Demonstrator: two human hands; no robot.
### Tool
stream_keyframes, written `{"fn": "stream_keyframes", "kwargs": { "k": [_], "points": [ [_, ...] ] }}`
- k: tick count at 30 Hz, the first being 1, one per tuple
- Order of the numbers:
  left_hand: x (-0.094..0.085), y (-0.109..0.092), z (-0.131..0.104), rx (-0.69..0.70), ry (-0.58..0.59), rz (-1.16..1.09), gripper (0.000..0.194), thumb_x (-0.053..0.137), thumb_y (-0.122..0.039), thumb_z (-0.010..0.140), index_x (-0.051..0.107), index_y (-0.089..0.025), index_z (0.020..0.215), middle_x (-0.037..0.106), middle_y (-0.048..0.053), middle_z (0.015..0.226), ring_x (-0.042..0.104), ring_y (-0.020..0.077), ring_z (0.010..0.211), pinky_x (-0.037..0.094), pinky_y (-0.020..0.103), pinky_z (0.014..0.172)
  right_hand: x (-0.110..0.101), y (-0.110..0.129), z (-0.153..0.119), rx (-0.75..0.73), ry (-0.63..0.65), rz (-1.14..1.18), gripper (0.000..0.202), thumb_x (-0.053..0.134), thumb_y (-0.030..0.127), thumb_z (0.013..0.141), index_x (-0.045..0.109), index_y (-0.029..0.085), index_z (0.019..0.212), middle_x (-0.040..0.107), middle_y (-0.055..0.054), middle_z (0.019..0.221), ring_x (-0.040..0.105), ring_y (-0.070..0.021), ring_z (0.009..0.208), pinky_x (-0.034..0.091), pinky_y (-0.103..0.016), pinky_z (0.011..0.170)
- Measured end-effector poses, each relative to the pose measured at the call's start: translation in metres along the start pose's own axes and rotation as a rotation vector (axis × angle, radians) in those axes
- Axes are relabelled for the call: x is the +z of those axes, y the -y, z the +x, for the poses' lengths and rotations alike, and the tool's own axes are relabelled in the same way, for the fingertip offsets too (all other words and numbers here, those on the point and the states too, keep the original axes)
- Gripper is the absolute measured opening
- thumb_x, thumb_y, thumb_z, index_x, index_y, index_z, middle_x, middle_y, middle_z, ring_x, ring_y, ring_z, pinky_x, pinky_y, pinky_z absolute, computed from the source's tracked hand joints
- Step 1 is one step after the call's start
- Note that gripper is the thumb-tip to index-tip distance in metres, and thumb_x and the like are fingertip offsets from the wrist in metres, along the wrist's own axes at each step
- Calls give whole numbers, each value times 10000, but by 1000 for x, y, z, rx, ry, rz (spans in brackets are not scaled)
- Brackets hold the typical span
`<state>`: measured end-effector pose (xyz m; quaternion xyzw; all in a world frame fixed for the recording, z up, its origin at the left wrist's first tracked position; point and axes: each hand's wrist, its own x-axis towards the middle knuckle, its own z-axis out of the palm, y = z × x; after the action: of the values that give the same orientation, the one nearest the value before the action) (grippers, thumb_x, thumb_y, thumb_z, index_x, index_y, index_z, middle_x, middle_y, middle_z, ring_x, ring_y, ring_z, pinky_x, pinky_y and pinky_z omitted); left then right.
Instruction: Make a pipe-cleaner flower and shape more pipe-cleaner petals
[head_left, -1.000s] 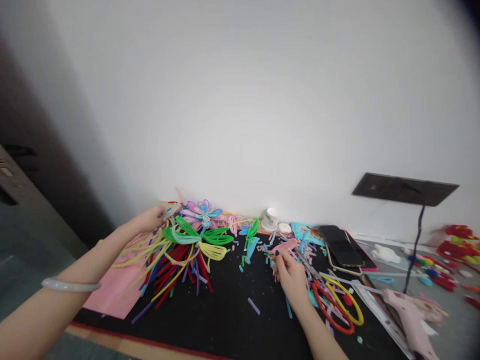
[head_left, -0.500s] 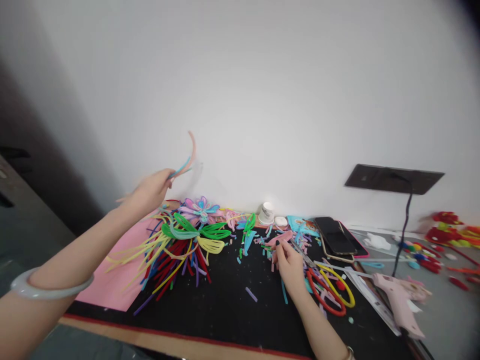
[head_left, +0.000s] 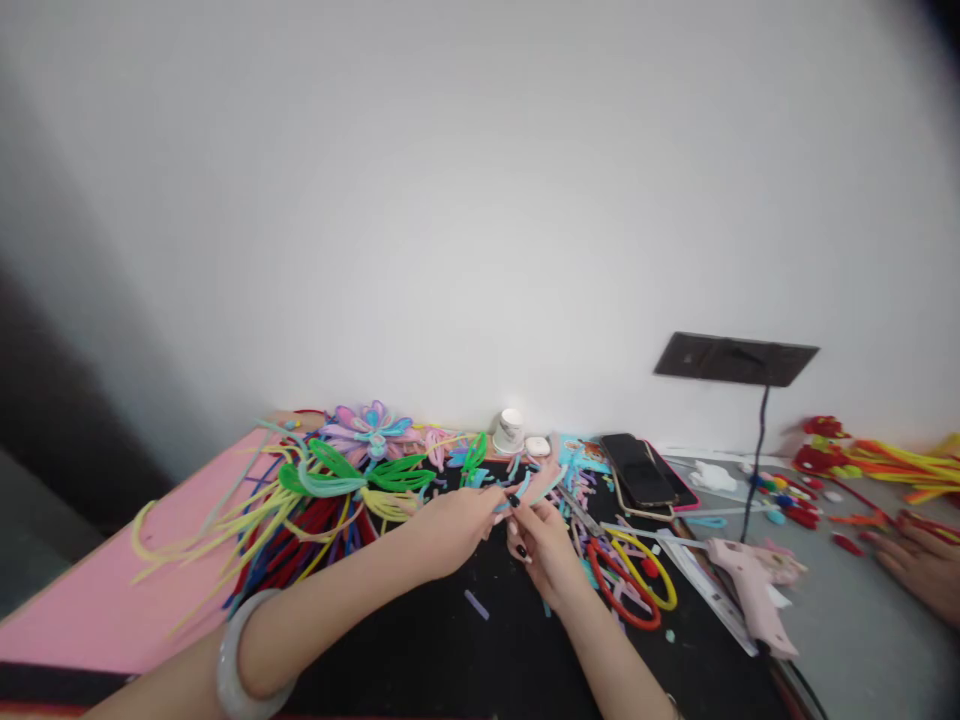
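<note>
Pinching fuzzy strips (head_left: 538,484), two hands (head_left: 463,522) meet near one cup (head_left: 509,433).

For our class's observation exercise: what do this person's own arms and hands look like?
The left hand and right hand are gloveless, and no sleeves show. A thick, pale, rounded bangle circles the left forearm. The right hand has dark nails; the left hand's are unclear.

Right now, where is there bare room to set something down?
Free: black mat between the left forearm and right forearm, except one purple piece; pink sheet left of the yellow stems; grey table between the glue gun and the other person's hand. Crowded: just beyond the left hand and right hand, around the scissors, and along the wall.
</note>
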<state>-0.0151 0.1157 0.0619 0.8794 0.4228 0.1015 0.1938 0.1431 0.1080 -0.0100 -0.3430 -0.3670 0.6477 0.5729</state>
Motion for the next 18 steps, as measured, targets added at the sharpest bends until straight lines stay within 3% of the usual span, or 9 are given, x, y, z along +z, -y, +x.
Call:
{"fn": "stream_keyframes", "kwargs": {
  "k": [3,9,13,18],
  "points": [
    [14,7,6,-33,17,-90,211,302,-278,907,469,-220,791,638,50,738,606,189,673,382,280,592,-5,-2,3,47,-62,18,276,720,351,671,535,156,605,453,41,489,298,-48,377,160,-178,363],
    [23,25,15,-104,1,-309,280,265,-375,914,363,-221,703,590,-25,584,517,130,512,344,235,523,-8,-3,4,97,-84,-7,297,696,390,694,580,147,569,559,-19,566,352,-56,384,236,-188,367],
    [24,28,14,-103,41,-375,275,266,-411,911,352,-225,728,592,-41,575,465,109,429,331,218,475,-11,-3,5,61,-112,-51,333,665,435,718,582,142,584,578,-18,564,383,-54,372,280,-185,360],
    [17,25,13,-43,151,-418,316,281,-399,900,436,-204,708,618,-21,596,495,104,445,367,210,486,-15,0,7,-32,-159,-291,388,607,477,754,532,144,570,527,22,465,378,-51,335,281,-179,344]
  ]
}}
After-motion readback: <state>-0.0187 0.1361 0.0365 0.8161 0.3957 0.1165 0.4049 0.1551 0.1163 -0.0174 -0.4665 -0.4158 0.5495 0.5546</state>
